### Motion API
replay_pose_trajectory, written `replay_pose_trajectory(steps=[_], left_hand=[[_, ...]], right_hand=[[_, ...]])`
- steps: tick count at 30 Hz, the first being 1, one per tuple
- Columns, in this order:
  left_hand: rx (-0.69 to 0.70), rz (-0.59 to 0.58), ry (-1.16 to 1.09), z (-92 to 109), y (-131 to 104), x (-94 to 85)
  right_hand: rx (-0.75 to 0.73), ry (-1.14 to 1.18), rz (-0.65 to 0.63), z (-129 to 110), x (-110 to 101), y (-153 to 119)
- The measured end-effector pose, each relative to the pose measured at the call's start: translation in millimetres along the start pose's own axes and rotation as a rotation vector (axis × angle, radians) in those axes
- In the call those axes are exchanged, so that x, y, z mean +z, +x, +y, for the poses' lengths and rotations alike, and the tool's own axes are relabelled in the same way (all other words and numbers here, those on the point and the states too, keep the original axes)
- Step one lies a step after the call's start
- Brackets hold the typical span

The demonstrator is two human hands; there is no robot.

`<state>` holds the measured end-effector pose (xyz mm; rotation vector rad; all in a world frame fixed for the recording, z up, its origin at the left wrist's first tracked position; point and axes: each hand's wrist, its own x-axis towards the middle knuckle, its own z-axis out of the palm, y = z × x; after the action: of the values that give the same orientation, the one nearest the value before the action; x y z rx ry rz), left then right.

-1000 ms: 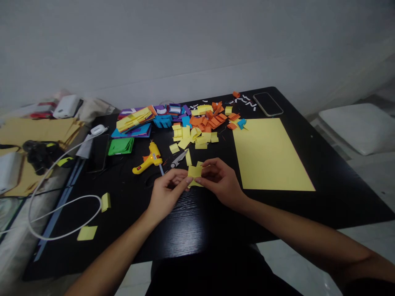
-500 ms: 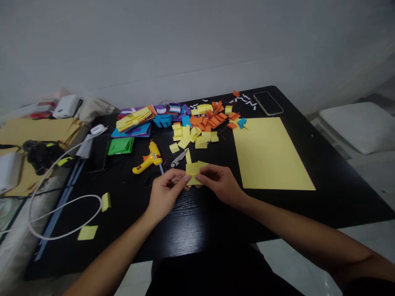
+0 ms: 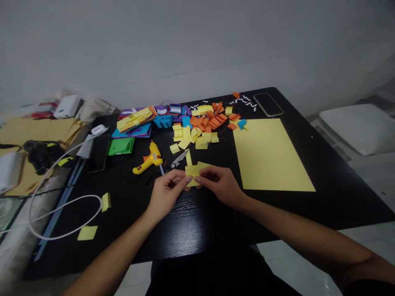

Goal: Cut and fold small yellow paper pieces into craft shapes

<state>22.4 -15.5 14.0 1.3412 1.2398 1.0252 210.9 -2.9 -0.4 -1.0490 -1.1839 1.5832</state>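
Observation:
A small piece of yellow paper (image 3: 192,170) is pinched between my two hands near the front of the black table. My left hand (image 3: 168,191) grips its left side, thumb on top; my right hand (image 3: 220,183) grips its right side the same way. The paper shows a crease across it at the thumbs. Just beyond lie a narrow yellow paper strip (image 3: 189,157) and a pair of scissors (image 3: 179,158), whose handles are partly hidden by my left hand. Another yellow piece (image 3: 203,165) shows behind my right fingers.
A yellow glue gun (image 3: 149,159) lies left of the scissors. Folded yellow pieces (image 3: 185,135) and orange pieces (image 3: 210,120) are heaped at the back. A large yellow sheet (image 3: 271,156) and a phone (image 3: 268,104) lie right. A white cable (image 3: 66,201) loops at left.
The yellow paper has tilted slightly in my fingers, its upper flap now standing squarer. Both hands stay almost where they were, still pinching it.

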Motion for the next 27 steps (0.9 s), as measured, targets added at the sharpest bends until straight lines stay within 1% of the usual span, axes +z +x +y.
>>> replay_pose_trajectory(steps=[9, 17, 23, 27], left_hand=[[0.028, -0.003, 0.058, -5.9, -2.8, -0.7], [0.010, 0.001, 0.014, -0.8, -1.9, 1.6], [0.080, -0.019, 0.046, 1.1, -1.6, 4.4], [0.082, -0.013, 0.057, 1.3, -0.9, 4.1]], right_hand=[[-0.084, -0.113, -0.017, 1.2, -0.2, -1.3], [-0.100, -0.137, -0.032, 1.4, -1.4, -0.9], [-0.116, -0.184, -0.028, 3.0, -1.2, -0.3], [-0.122, -0.178, -0.040, 3.0, -1.6, -0.1]])
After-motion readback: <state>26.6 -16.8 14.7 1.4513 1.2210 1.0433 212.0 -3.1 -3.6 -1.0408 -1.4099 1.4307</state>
